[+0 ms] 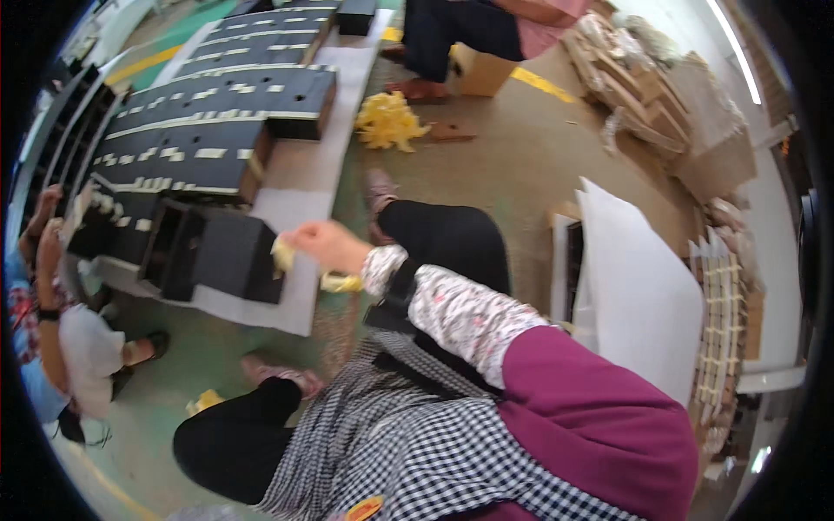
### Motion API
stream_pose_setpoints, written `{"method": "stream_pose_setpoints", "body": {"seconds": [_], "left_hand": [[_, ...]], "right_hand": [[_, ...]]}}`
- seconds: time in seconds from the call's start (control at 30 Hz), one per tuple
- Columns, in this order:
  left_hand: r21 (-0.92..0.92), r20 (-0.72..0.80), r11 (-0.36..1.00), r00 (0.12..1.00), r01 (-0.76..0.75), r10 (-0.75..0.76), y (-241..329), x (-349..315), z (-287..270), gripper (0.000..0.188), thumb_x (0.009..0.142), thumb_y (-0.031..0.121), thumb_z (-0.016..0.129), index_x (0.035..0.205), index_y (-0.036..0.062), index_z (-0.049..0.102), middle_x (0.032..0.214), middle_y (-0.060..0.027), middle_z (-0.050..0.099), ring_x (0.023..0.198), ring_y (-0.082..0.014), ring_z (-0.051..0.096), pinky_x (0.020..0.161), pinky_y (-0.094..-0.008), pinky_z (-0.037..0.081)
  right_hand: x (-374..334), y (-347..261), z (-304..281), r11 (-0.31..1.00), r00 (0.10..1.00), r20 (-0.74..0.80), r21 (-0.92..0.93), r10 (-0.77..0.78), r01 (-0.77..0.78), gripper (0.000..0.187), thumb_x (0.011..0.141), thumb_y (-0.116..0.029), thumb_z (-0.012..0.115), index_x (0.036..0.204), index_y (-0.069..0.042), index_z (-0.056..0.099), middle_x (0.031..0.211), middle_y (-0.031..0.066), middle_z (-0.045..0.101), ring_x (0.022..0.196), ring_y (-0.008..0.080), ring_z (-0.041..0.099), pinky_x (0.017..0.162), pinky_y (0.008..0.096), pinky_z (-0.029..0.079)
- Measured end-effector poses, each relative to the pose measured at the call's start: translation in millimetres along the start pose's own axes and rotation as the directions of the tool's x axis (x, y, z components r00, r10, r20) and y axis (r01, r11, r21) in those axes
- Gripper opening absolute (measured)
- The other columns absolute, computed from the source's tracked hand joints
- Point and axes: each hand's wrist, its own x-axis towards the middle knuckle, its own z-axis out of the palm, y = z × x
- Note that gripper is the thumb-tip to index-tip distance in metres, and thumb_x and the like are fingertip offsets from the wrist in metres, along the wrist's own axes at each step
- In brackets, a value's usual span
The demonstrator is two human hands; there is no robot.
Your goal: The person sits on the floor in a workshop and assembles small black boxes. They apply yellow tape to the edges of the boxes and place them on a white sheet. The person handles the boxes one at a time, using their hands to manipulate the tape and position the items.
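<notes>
My right hand (326, 246) reaches left from a floral sleeve, its fingers pinched on a piece of yellowish tape (282, 254). The tape is at the near right edge of a black box (236, 252), whether still stuck to it I cannot tell. That box stands at the near end of white sheeting (300, 187). Behind it are rows of black boxes (191, 130) carrying short strips of pale tape. Another bit of yellow tape (340, 283) lies just below my right hand. My left hand is not in view.
A crumpled heap of yellow tape (389, 122) lies on the floor near a seated person (469, 39). At the left, another person's hands (50, 239) are near the boxes. White sheets (638, 278) stand to my right, with bundled cardboard (630, 87) farther back.
</notes>
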Motion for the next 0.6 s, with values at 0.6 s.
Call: {"method": "stream_pose_setpoints", "body": {"seconds": [0.6], "left_hand": [[-0.870,0.255,-0.242,-0.029,0.430,-0.967,-149.0,-204.3,37.6,0.069,0.089,0.056,0.034,0.127,-0.0011,0.041,0.128,-0.0129,0.047,0.117,-0.0268,0.045,0.101,-0.0394,0.033]], "right_hand": [[21.9,-5.7,35.8,0.902,0.842,0.423,-0.116,-0.334,0.416,0.050,0.071,-0.027,0.068,0.110,0.002,0.055,0.103,0.0188,0.058,0.094,0.0290,0.057,0.083,0.0347,0.044]]}}
